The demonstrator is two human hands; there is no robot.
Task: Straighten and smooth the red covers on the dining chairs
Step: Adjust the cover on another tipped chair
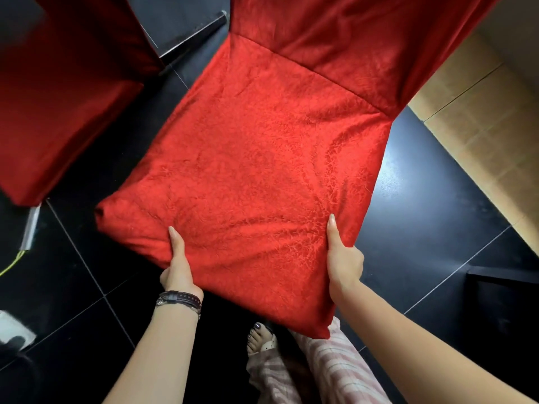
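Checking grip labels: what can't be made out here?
Head view:
Fingers of left hand and right hand: under the seat's front edge, hidden by the red cover; only thumbs show.
Chair back top: cut by the upper edge.
Second chair, left: cut by the frame, dark.

Both bare arms reach forward and down, roughly parallel, well apart. The left hand (178, 266) grips the front edge of the cover (262, 170), thumb laid straight on top and pointing away, the other 4 fingers tucked under, out of sight. The right hand (345, 259) holds the same edge the same way, thumb straight on top. A dark band (182, 297) circles the left wrist.
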